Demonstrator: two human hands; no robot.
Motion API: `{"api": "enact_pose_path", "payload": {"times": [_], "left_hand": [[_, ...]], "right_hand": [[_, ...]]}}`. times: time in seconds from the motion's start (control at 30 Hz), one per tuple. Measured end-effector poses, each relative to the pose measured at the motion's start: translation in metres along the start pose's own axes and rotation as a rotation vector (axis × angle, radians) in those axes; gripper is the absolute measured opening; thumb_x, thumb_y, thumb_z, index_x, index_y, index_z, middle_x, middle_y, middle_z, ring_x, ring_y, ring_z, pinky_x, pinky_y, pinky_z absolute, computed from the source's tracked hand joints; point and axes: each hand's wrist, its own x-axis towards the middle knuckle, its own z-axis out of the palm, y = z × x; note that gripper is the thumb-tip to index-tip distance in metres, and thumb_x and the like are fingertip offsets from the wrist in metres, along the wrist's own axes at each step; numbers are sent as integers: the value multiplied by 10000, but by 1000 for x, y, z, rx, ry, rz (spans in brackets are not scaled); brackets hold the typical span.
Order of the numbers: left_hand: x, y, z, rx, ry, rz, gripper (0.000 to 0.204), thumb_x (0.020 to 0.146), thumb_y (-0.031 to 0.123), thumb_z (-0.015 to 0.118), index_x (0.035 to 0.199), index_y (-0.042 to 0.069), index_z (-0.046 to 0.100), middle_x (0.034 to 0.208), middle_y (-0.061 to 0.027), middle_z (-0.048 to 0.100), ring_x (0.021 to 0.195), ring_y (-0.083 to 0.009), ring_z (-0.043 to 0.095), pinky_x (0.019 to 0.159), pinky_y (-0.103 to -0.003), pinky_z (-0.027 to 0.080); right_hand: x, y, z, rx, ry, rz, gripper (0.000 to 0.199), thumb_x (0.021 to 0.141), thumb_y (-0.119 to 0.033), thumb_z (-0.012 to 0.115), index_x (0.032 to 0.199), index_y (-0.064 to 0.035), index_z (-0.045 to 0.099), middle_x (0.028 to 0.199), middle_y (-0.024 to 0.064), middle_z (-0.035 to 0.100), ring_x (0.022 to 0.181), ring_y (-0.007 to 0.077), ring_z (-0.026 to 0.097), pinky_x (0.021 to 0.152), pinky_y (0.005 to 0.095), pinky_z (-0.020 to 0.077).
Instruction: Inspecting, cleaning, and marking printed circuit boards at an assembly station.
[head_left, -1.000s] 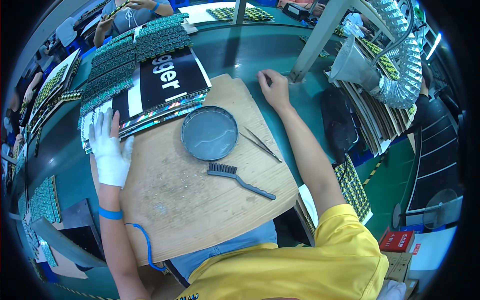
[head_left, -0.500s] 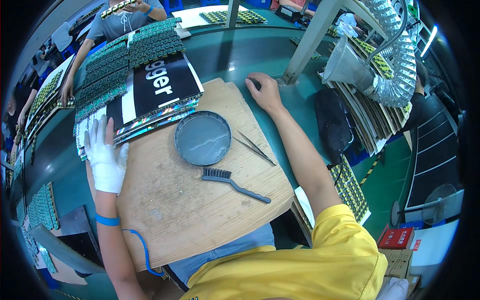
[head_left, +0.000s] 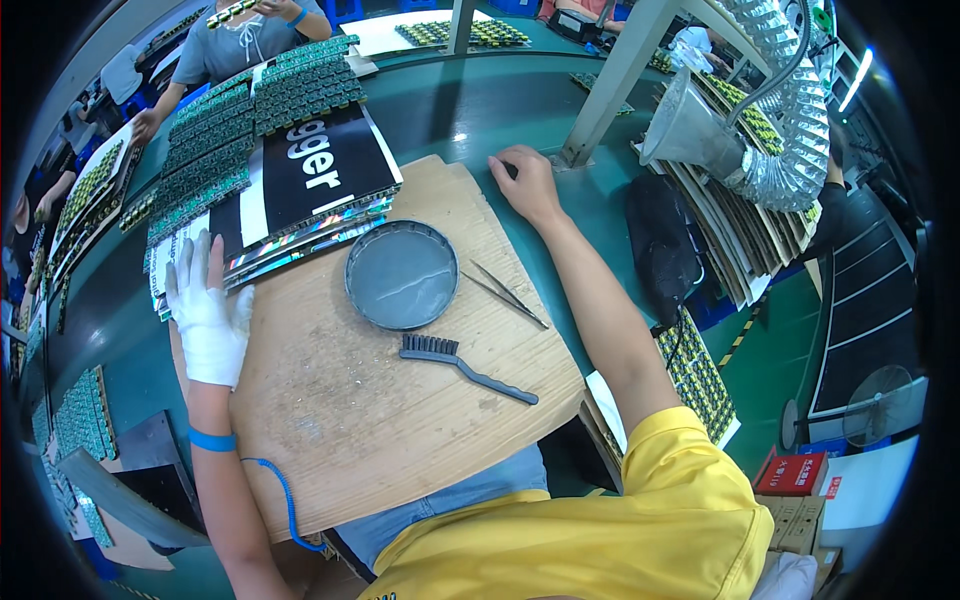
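Observation:
My left hand [head_left: 212,325], in a white glove with some bare fingertips, lies with its fingers stretched out against the near edge of a stack of printed cardboard sheets [head_left: 350,165]. It holds nothing. A blue band circles that wrist. My bare right hand [head_left: 526,186] rests on the green bench beyond the board's right edge, fingers loosely curled, with nothing visible in it. Between my hands, on a worn wooden-looking board [head_left: 350,450], lie a round shallow dish [head_left: 402,275], metal tweezers [head_left: 506,295] and a black-bristled brush [head_left: 468,370] with a grey handle.
Rows of green circuit boards [head_left: 305,85] cover the cardboard stack. A co-worker [head_left: 225,45] sits across the bench. On the right stand a metal post [head_left: 615,85], a silver duct funnel [head_left: 690,125], a black bag [head_left: 660,245] and stacked sheets [head_left: 740,245]. A blue coiled cord [head_left: 290,505] hangs near my left forearm.
The co-worker's lower hand has drawn back from the boards at the stack's left edge. My view has shifted slightly; my hands and the tools stay in place.

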Motion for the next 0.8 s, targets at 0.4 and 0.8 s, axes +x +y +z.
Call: {"api": "enact_pose_path", "payload": {"times": [0.4,0.8], "left_hand": [[-2,0,1,-2,-5,-4,745,858,131,722,1532,65,412,1578,-165,417,1454,-401,365,1229,-528,228],[-4,-5,5,6,10,4,736,859,126,711,1527,59,410,1573,-186,409,1476,-383,339,1241,-528,205]], "right_hand": [[-1,0,1,5,8,-6,174,886,-140,726,891,32,752,912,174,730,847,324,705,766,388,555],[-1,-2,6,-6,59,-37,151,864,-121,715,838,25,737,838,196,695,811,371,671,742,442,536]]}}
